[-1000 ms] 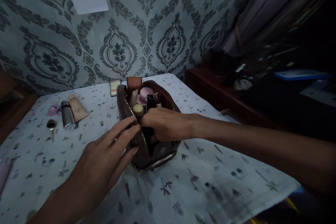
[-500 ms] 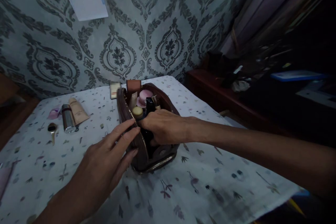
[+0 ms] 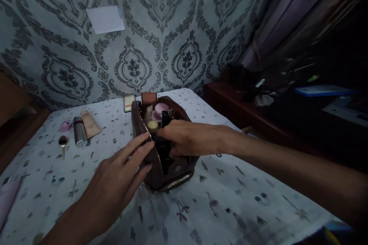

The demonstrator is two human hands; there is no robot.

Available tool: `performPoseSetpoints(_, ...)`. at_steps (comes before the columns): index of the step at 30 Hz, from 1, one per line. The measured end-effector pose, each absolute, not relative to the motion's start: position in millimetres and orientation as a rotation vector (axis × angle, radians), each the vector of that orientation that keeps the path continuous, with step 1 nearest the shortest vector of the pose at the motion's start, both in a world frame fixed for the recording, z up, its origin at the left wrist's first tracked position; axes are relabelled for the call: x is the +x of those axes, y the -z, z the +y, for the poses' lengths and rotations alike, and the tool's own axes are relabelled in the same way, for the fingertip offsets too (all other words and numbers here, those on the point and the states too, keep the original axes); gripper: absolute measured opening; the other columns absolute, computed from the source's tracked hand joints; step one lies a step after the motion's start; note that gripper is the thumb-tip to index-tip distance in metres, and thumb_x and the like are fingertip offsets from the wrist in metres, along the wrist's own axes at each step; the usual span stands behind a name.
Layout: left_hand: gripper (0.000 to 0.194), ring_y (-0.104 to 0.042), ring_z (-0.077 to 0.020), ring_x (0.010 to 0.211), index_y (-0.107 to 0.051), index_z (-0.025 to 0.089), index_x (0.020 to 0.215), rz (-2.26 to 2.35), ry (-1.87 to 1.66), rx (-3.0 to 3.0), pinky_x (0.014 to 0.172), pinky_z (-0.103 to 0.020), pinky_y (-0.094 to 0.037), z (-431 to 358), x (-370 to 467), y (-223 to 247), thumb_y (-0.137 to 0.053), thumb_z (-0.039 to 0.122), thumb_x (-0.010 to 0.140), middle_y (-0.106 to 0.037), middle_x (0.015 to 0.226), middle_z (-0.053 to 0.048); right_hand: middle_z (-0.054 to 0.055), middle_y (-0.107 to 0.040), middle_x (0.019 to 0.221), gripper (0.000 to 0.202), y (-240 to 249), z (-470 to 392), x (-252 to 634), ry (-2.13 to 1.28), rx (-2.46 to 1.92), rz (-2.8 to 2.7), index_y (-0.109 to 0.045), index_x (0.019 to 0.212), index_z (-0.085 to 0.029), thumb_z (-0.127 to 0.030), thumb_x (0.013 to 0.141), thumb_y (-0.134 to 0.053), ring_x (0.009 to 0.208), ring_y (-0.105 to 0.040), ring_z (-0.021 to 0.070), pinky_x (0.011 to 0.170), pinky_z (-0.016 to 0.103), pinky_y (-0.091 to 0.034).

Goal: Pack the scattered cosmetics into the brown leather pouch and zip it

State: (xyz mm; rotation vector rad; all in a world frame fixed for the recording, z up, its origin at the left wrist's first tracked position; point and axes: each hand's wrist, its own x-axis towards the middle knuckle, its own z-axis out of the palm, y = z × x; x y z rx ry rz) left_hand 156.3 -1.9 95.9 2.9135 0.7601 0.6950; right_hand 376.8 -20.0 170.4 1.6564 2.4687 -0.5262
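A brown zip-top bag (image 3: 152, 170) stands unzipped on the patterned cloth. My left hand (image 3: 115, 176) lies against its near left side, fingers stretched out and slightly apart, their tips touching the zipper edge. Into the bag's opening reaches my right hand (image 3: 184, 138), its fingers curled and partly hidden; what they grip, if anything, cannot be made out. Inside, beyond that hand, are a round pink container (image 3: 161, 109), a yellowish round lid (image 3: 152, 125), a pale tube (image 3: 148, 113) and a glossy black item (image 3: 165, 118).
Left of the bag lie a beige tube (image 3: 91, 124), a silver cylinder (image 3: 79, 132), a small pink item (image 3: 65, 124) and a gold item with a dark oval top (image 3: 63, 143). A small card (image 3: 129, 103) is behind the bag. A patterned wall (image 3: 161, 57) rises behind.
The camera view has shifted slightly. My right hand has moved a little to the right and up within the bag's opening. My left hand stays at the zipper edge.
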Motion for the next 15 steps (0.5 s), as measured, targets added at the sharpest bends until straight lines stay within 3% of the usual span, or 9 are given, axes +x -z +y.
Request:
performPoseSetpoints(4, 0.037, -0.067, -0.0226, 0.118, -0.046, 0.025, 0.138, 0.727, -0.720, 2.929, 0.086, -0.032, -0.061, -5, 155, -98, -0.038, 0.028, 0.103, -0.052, 0.149, -0.010, 0.007, -0.067, 0.093, 0.024, -168, -23, 383, 0.580, 1.688, 2.520, -0.069, 0.103, -0.013, -0.013, 0.080, -0.067, 0.086, -0.063, 0.0207, 0.069, 0.025, -0.045)
performPoseSetpoints(8, 0.038, -0.064, -0.0231, 0.123, -0.045, 0.022, 0.139, 0.787, -0.805, 2.855, 0.091, -0.032, -0.059, -10, 147, -94, -0.042, 0.022, 0.101, -0.053, 0.148, -0.015, 0.008, -0.067, 0.107, 0.037, -155, -33, 394, 0.638, 1.710, 2.649, -0.066, 0.120, -0.018, -0.019, 0.082, -0.065, 0.103, -0.062, 0.0242, 0.084, 0.030, -0.048)
performPoseSetpoints(12, 0.034, -0.072, -0.0182, 0.098, -0.049, 0.022, 0.133, 0.914, -0.833, 2.712, 0.078, -0.029, -0.061, -17, 127, -83, -0.041, 0.020, 0.101, -0.058, 0.138, -0.016, 0.010, -0.069, 0.115, 0.042, -126, -40, 404, 0.675, 1.773, 2.794, -0.062, 0.130, -0.023, -0.027, 0.089, -0.057, 0.108, -0.064, 0.0275, 0.090, 0.037, -0.050)
performPoseSetpoints(15, 0.029, -0.071, -0.0153, 0.084, -0.050, 0.022, 0.128, 1.057, -0.765, 2.643, 0.071, -0.028, -0.059, -17, 103, -70, -0.040, 0.021, 0.101, -0.060, 0.131, -0.014, 0.016, -0.072, 0.112, 0.036, -101, -39, 406, 0.437, 1.957, 2.880, -0.070, 0.120, -0.023, -0.026, 0.087, -0.055, 0.101, -0.069, 0.0313, 0.084, 0.040, -0.053)
